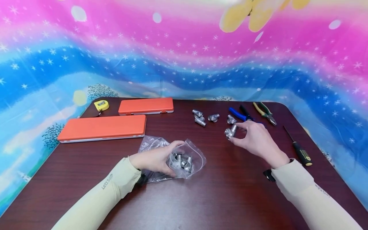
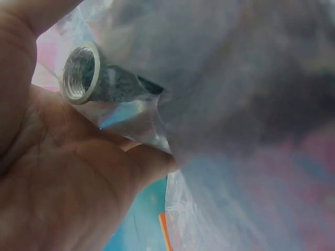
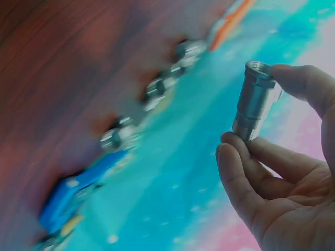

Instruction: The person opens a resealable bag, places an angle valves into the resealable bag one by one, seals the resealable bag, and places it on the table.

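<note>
My left hand [image 1: 158,159] grips a clear zip bag [image 1: 196,156] near its mouth. Several silvery metal pipe fittings [image 1: 184,163] lie inside it; one threaded fitting [image 2: 81,76] shows through the plastic close to the palm. Between thumb and fingertips, my right hand [image 1: 256,140] pinches another metal pipe fitting [image 3: 255,99], a short cylinder with a threaded open end and a side branch. It is held over the table, just in front of a loose fitting [image 1: 231,119]. More fittings stand to the left of that, a close group [image 1: 199,118] and a single one [image 1: 213,118].
Blue-handled pliers [image 1: 238,114] and yellow-green pliers [image 1: 264,113] lie behind my right hand, with a screwdriver [image 1: 302,153] at the right edge. Two orange cases [image 1: 103,127] and a yellow tape measure [image 1: 101,105] occupy the back left. A patterned cloth [image 1: 172,57] hangs behind the table.
</note>
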`<action>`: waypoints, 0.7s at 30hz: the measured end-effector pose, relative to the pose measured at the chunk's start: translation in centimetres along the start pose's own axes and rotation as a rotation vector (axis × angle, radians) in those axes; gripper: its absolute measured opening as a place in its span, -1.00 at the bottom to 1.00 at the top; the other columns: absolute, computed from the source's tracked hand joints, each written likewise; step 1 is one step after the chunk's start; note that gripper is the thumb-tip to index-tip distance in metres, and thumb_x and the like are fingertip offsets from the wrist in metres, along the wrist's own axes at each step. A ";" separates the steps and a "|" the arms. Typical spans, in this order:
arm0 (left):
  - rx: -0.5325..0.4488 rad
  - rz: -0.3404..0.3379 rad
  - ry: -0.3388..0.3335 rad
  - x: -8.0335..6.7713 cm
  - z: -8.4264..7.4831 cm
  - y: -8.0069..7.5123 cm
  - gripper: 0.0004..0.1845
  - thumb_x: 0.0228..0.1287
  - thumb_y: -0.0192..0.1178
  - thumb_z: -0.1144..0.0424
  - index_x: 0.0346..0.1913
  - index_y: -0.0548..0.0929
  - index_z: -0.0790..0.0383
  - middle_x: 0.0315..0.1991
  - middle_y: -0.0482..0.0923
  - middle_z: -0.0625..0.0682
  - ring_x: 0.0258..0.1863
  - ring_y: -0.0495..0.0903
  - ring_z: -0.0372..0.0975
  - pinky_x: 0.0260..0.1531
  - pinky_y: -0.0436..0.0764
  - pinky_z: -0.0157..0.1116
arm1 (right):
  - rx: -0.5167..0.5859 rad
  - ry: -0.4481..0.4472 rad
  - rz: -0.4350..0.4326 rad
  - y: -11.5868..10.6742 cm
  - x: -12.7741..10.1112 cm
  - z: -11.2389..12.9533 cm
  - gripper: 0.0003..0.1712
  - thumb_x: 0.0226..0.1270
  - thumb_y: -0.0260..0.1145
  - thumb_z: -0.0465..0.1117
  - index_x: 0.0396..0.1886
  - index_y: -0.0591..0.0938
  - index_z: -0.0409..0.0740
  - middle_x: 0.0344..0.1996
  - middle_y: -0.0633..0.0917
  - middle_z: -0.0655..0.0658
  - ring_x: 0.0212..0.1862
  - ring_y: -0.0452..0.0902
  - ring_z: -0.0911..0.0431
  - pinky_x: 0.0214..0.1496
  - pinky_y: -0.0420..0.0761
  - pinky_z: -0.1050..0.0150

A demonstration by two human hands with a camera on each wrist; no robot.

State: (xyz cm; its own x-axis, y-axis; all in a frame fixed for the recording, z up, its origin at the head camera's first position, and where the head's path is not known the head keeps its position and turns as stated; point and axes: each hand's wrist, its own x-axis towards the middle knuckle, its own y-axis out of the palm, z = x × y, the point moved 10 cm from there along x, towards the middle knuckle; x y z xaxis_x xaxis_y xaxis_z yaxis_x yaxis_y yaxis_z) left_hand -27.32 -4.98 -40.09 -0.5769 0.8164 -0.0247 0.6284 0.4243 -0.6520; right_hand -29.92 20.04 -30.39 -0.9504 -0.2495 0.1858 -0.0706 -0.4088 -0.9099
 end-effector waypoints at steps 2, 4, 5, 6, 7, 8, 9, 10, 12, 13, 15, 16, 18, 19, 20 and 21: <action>0.000 0.002 -0.008 0.0 0.1 0.0 0.14 -0.04 0.55 0.37 0.50 -0.02 0.14 0.33 0.42 0.08 0.25 0.44 -0.20 0.17 0.46 -0.25 | 0.010 -0.050 -0.009 -0.1 -0.6 1.9 -0.32 0.13 0.54 -0.02 0.16 0.62 -0.32 0.03 0.64 -0.30 -0.03 0.57 -0.13 -0.06 0.60 -0.09; 0.000 0.004 -0.015 0.0 0.2 0.1 0.15 -0.04 0.55 0.37 0.51 -0.03 0.13 0.33 0.42 0.06 0.23 0.44 -0.22 0.14 0.48 -0.27 | 0.020 -0.109 -0.021 -0.1 -1.2 3.9 -0.35 0.08 0.57 -0.04 0.12 0.65 -0.30 0.00 0.67 -0.26 -0.04 0.60 -0.12 -0.06 0.61 -0.07; 0.001 0.005 -0.019 0.1 0.2 0.1 0.15 -0.04 0.55 0.37 0.51 -0.03 0.13 0.33 0.42 0.06 0.22 0.45 -0.24 0.13 0.49 -0.29 | 0.022 -0.141 -0.027 0.0 -1.4 4.8 -0.36 0.06 0.59 -0.04 0.09 0.66 -0.29 -0.02 0.68 -0.24 -0.06 0.61 -0.10 -0.06 0.61 -0.05; 0.001 0.005 -0.016 0.1 0.2 0.1 0.15 -0.04 0.55 0.37 0.51 -0.03 0.13 0.33 0.42 0.06 0.21 0.46 -0.23 0.11 0.50 -0.29 | 0.019 -0.175 -0.034 0.1 -1.7 5.8 -0.36 0.04 0.60 -0.04 0.08 0.67 -0.29 -0.04 0.69 -0.22 -0.07 0.62 -0.08 -0.06 0.62 -0.04; 0.003 0.005 -0.021 0.1 0.3 0.1 0.15 -0.04 0.55 0.37 0.51 -0.04 0.13 0.33 0.42 0.05 0.21 0.46 -0.24 0.11 0.50 -0.30 | 0.019 -0.207 -0.037 0.4 -1.9 6.8 -0.36 0.02 0.60 -0.03 0.06 0.67 -0.29 -0.07 0.69 -0.20 -0.09 0.63 -0.06 -0.07 0.62 -0.02; 0.006 0.004 -0.018 0.0 0.3 0.1 0.15 -0.04 0.55 0.37 0.51 -0.03 0.13 0.33 0.42 0.06 0.21 0.46 -0.24 0.11 0.50 -0.29 | 0.014 -0.239 -0.040 0.6 -2.0 7.8 -0.36 0.01 0.61 -0.03 0.04 0.68 -0.29 -0.09 0.70 -0.18 -0.10 0.63 -0.04 -0.06 0.62 0.00; 0.007 0.003 -0.015 0.0 0.3 0.0 0.15 -0.04 0.55 0.37 0.51 -0.03 0.14 0.33 0.42 0.07 0.21 0.46 -0.23 0.12 0.50 -0.28 | 0.013 -0.267 -0.040 1.0 -2.2 8.7 -0.36 -0.01 0.62 -0.02 0.03 0.69 -0.29 -0.12 0.71 -0.16 -0.11 0.63 -0.02 -0.06 0.62 0.02; 0.009 0.002 -0.013 0.0 0.2 0.0 0.14 -0.04 0.55 0.37 0.51 -0.03 0.14 0.33 0.42 0.08 0.22 0.46 -0.22 0.12 0.49 -0.27 | 0.013 -0.294 -0.038 1.4 -2.3 9.5 -0.35 -0.02 0.62 -0.02 0.03 0.69 -0.29 -0.13 0.71 -0.15 -0.11 0.63 0.00 -0.05 0.62 0.04; 0.014 0.001 -0.010 0.0 0.1 0.0 0.14 -0.03 0.55 0.37 0.51 -0.03 0.16 0.32 0.42 0.10 0.22 0.45 -0.20 0.15 0.48 -0.24 | 0.013 -0.340 -0.028 2.2 -2.5 11.1 -0.35 -0.03 0.62 -0.02 0.03 0.69 -0.29 -0.14 0.71 -0.13 -0.11 0.63 0.04 -0.05 0.63 0.07; 0.016 0.001 -0.015 0.0 0.1 0.0 0.14 -0.03 0.55 0.37 0.51 -0.03 0.16 0.32 0.42 0.09 0.22 0.45 -0.20 0.16 0.47 -0.23 | 0.018 -0.358 -0.020 2.7 -2.5 11.7 -0.35 -0.02 0.62 -0.02 0.03 0.69 -0.29 -0.14 0.71 -0.12 -0.11 0.63 0.05 -0.05 0.63 0.08; 0.033 -0.003 -0.033 -0.1 0.1 -0.1 0.15 -0.03 0.56 0.34 0.51 -0.03 0.15 0.33 0.41 0.08 0.21 0.45 -0.21 0.17 0.47 -0.22 | 0.028 -0.391 -0.007 3.5 -2.5 13.0 -0.37 -0.02 0.61 -0.04 0.02 0.69 -0.29 -0.15 0.71 -0.09 -0.12 0.62 0.08 -0.06 0.64 0.12; 0.047 -0.006 -0.042 -0.1 0.1 -0.2 0.15 -0.04 0.57 0.32 0.51 -0.03 0.14 0.32 0.41 0.07 0.19 0.47 -0.22 0.16 0.47 -0.22 | 0.033 -0.408 -0.001 3.9 -2.5 13.5 -0.38 -0.02 0.61 -0.04 0.02 0.69 -0.29 -0.15 0.71 -0.08 -0.13 0.62 0.08 -0.07 0.64 0.14; 0.070 -0.010 -0.060 -0.1 0.2 -0.2 0.16 -0.05 0.58 0.28 0.51 -0.03 0.13 0.33 0.39 0.07 0.18 0.48 -0.23 0.15 0.48 -0.23 | 0.047 -0.432 0.011 4.7 -2.3 14.5 -0.41 -0.01 0.61 -0.06 0.00 0.70 -0.29 -0.17 0.70 -0.07 -0.16 0.62 0.10 -0.10 0.63 0.19; 0.079 -0.012 -0.070 -0.1 0.3 -0.3 0.17 -0.05 0.58 0.26 0.52 -0.03 0.12 0.34 0.38 0.07 0.17 0.47 -0.24 0.15 0.48 -0.24 | 0.050 -0.443 0.016 5.1 -2.2 14.9 -0.41 -0.01 0.60 -0.07 -0.01 0.70 -0.29 -0.18 0.70 -0.07 -0.18 0.61 0.11 -0.12 0.63 0.20; 0.087 -0.014 -0.078 -0.1 0.3 -0.3 0.18 -0.06 0.59 0.24 0.52 -0.03 0.10 0.35 0.36 0.07 0.18 0.47 -0.24 0.15 0.48 -0.24 | 0.053 -0.453 0.024 5.5 -2.1 15.3 -0.42 -0.01 0.60 -0.07 -0.02 0.70 -0.29 -0.20 0.70 -0.07 -0.20 0.60 0.12 -0.15 0.63 0.22; 0.091 -0.016 -0.074 -0.1 0.2 -0.3 0.18 -0.06 0.59 0.24 0.52 -0.03 0.12 0.36 0.35 0.09 0.18 0.47 -0.23 0.16 0.48 -0.23 | 0.058 -0.458 0.035 5.9 -2.0 15.6 -0.44 -0.01 0.60 -0.08 -0.03 0.71 -0.29 -0.21 0.70 -0.07 -0.23 0.59 0.12 -0.18 0.62 0.23</action>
State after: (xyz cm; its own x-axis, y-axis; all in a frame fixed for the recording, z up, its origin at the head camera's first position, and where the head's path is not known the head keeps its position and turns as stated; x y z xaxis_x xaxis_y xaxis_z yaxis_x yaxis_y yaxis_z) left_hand -27.59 -5.31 -40.06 -0.6253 0.7774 -0.0676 0.5710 0.3967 -0.7187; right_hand -23.71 4.38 -30.34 -0.7189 -0.6209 0.3124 -0.0116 -0.4387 -0.8986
